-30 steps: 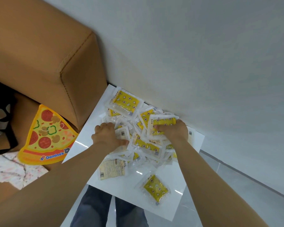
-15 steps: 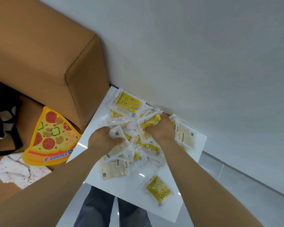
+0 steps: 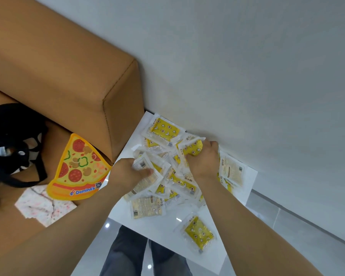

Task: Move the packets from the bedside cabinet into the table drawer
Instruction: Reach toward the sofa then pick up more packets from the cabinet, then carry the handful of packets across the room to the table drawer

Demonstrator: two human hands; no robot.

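Bunched yellow-and-clear plastic packets (image 3: 179, 180) tighter on white bedside cabinet top (image 3: 163, 230) than a second ago, clutched handfuls in left hand (image 3: 127, 174) and right hand (image 3: 202, 162), probably readied a load for the drawer.

packets (image 3: 168, 176) | yellow and clear (starred print) | heaped on bedside cabinet (image 3: 213, 261)

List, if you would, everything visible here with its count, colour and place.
packets: many, overlapping, yellow and clear, heaped on the cabinet by the wall
lone packet: one, yellow, near the cabinet's front edge
bedside cabinet: one, white, beside the headboard
headboard: one, tan, upper left
pizza-slice item: one, orange, left of the cabinet
bag: one, black, far left
cloth: one, white and pink, below the pizza slice
legs: two, dark trousers, bottom centre
left hand: gripping packets
right hand: gripping a yellow packet
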